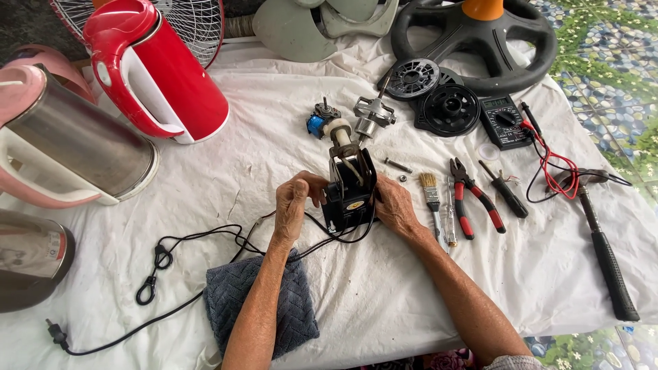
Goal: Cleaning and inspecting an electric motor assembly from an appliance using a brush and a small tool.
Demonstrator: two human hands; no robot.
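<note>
A small black fan motor with a metal frame and a cream-capped shaft point(349, 188) stands upright on the white cloth-covered table point(384, 294), held between both hands. The left hand point(293, 205) is curled against the motor's left side, fingers pressed together and bent inward; it may be pinching one of the thin wires there, though the view is too poor to be sure. The right hand point(396, 205) cups the motor's right side, fingers wrapped round the back of the frame and mostly hidden.

The motor looks dense and heavy for its size, rigid in its steel frame, so the frame's flat sides seem the safe place to grip. The shaft end and the thin leads look more delicate, and the leads would likely tear if pulled.

A black power cord point(164, 260) trails from the motor's base away to its left, ending in a plug. Just in front of the motor lies a folded grey knitted towel point(240, 294). To the motor's right lie a small paintbrush point(430, 192), red-handled pliers point(473, 202) and, farther off, a black-handled hammer point(606, 264). Behind the motor sit a small blue-and-black part point(321, 122) and a silvery metal bracket point(372, 115); far to the motor's left stands a red electric kettle point(154, 68).
</note>
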